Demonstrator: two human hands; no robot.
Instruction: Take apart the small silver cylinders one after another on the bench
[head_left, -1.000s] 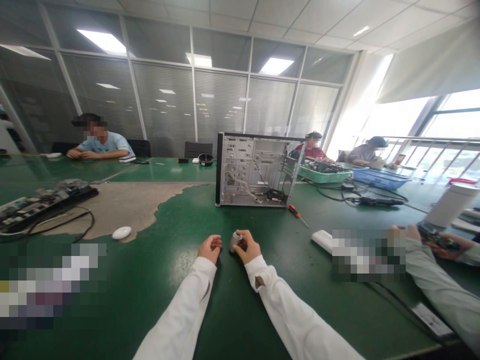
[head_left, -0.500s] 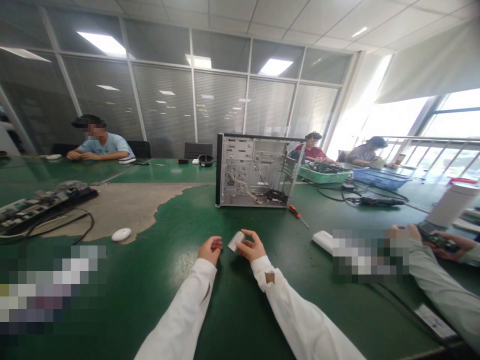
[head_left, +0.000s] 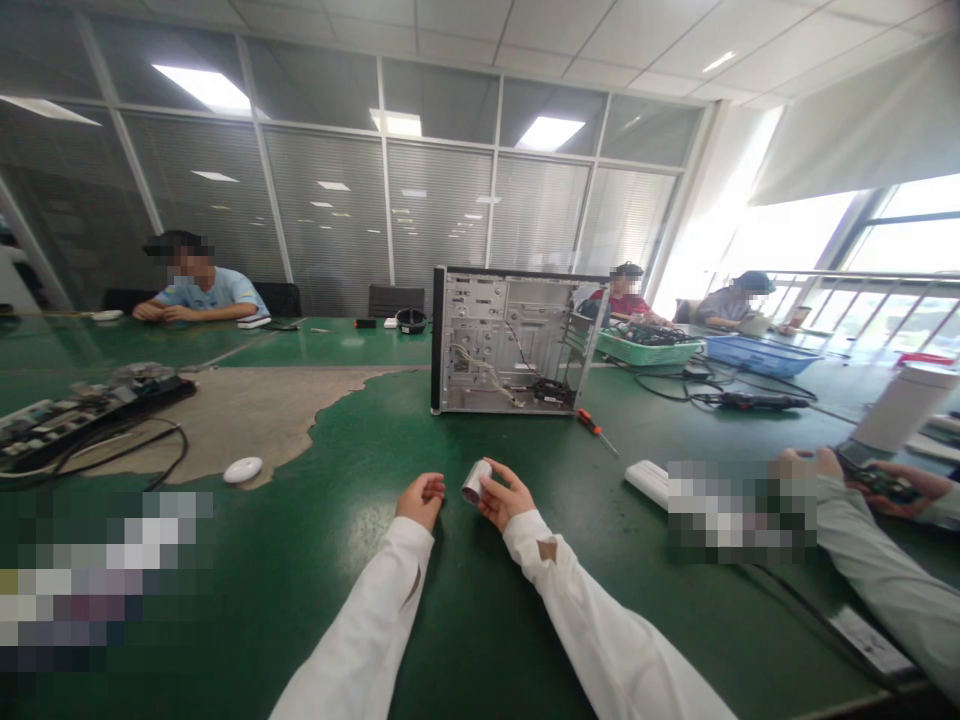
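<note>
My right hand (head_left: 507,496) grips a small silver cylinder (head_left: 475,482) between thumb and fingers, just above the green table. One round end of the cylinder faces down and left. To the left, my left hand (head_left: 421,500) rests by the table with its fingers loosely curled in, and nothing shows in it. The two hands are a small gap apart. Beyond them stands an open computer case (head_left: 517,340) with bare metal inside and loose cables. An orange-handled screwdriver (head_left: 590,424) lies at its lower right corner.
Left lie a circuit board (head_left: 90,405) with black cables and a white oval object (head_left: 243,470). Right are a white bar-shaped object (head_left: 646,482), a co-worker's sleeves (head_left: 862,570), and green (head_left: 652,350) and blue baskets (head_left: 765,357). Other people sit across the table.
My right hand has turned the silver cylinder, so its round end now shows toward me. My left hand has stayed in place.
</note>
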